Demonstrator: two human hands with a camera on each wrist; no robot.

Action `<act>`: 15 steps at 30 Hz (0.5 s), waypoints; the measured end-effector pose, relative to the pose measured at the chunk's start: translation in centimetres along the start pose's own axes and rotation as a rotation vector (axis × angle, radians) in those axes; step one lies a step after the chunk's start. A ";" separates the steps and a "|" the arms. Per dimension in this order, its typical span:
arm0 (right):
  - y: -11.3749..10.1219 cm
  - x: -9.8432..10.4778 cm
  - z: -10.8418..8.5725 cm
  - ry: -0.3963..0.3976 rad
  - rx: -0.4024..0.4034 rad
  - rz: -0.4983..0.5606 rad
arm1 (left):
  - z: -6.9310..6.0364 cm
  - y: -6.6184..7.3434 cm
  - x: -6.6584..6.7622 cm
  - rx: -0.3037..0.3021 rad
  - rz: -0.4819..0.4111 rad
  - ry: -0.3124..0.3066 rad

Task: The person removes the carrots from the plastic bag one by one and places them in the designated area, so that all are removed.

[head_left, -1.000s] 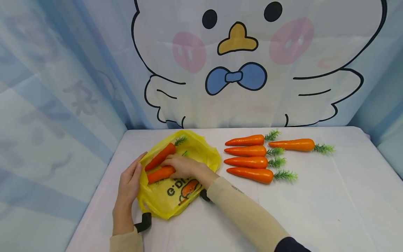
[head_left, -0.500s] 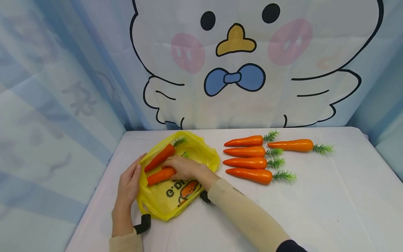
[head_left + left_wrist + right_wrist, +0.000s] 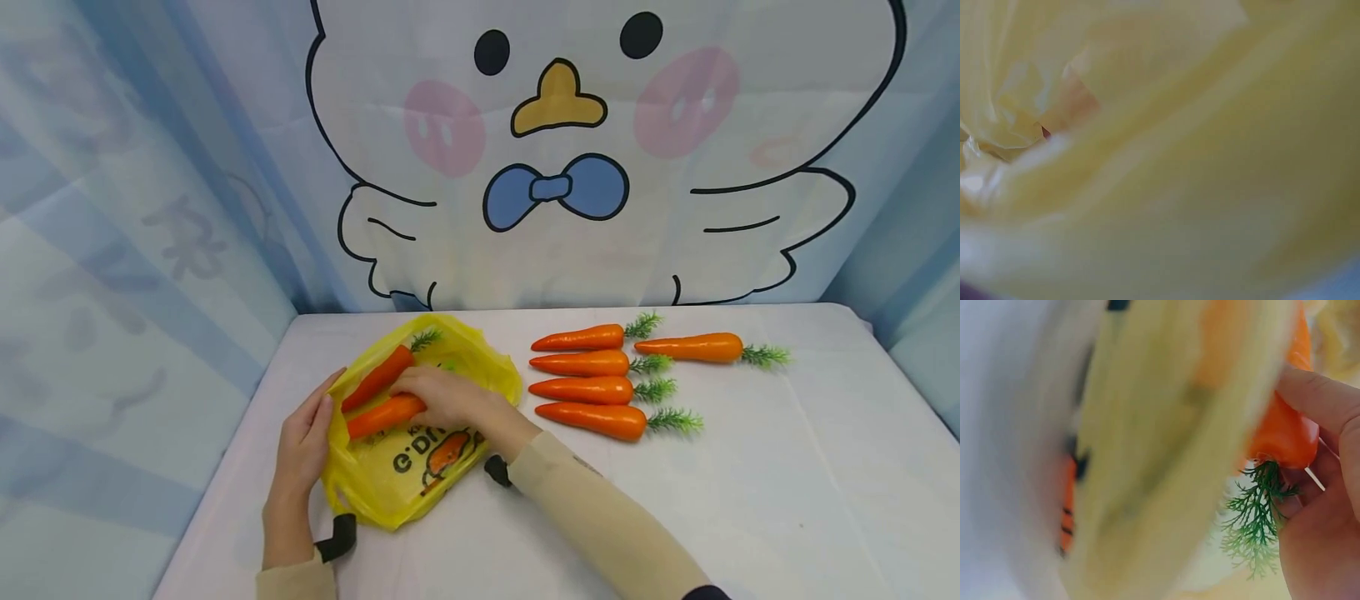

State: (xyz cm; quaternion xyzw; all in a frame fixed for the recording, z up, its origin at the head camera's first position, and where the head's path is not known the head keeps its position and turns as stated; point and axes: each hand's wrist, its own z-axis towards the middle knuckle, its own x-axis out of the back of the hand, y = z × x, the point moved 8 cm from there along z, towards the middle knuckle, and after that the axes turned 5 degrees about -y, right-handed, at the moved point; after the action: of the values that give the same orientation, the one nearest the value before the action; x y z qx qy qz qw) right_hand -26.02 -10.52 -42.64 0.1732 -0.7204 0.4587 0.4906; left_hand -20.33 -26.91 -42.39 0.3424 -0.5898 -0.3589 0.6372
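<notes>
A yellow plastic bag (image 3: 375,492) with printed letters lies with its mouth spread wide. My left hand (image 3: 303,442) holds its left rim, thumb toward the inside; in the left wrist view the yellow film fills nearly everything and hides the fingers. Inside the bag, my right hand (image 3: 446,400) holds an orange carrot (image 3: 384,417) near its leafy end. The right wrist view shows the thumb over that carrot (image 3: 1285,434), its green leaves hanging below, and fingers partly hidden behind it. A second carrot (image 3: 378,379) lies in the bag beyond the first, apart from the hand.
Right of the bag, several carrots lie in a column, the nearest carrot (image 3: 592,421) with its tip toward the bag. One more carrot (image 3: 693,347) lies farther right. A white cloth covers the table (image 3: 750,500). A patterned curtain (image 3: 562,267) stands behind it.
My right hand has shifted slightly right inside the bag, so more of the nearer carrot shows. My left hand keeps its hold on the rim. The view has drifted slightly.
</notes>
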 end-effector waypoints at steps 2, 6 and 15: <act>-0.2 0.4 -0.4 0.008 0.003 -0.011 | 0.0 0.1 0.0 -0.007 0.002 0.003; -0.2 0.9 -1.4 0.019 -0.016 -0.020 | 0.0 0.2 0.0 -0.027 -0.002 0.007; 0.3 1.9 -3.6 0.043 -0.045 -0.049 | 0.0 0.2 -0.1 -0.039 -0.019 0.008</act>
State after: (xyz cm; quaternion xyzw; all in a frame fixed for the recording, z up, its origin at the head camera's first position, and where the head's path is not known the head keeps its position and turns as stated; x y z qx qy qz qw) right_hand -25.09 -6.99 -40.77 0.1698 -0.7153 0.4336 0.5210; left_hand -20.37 -26.70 -42.26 0.3370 -0.5768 -0.3748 0.6429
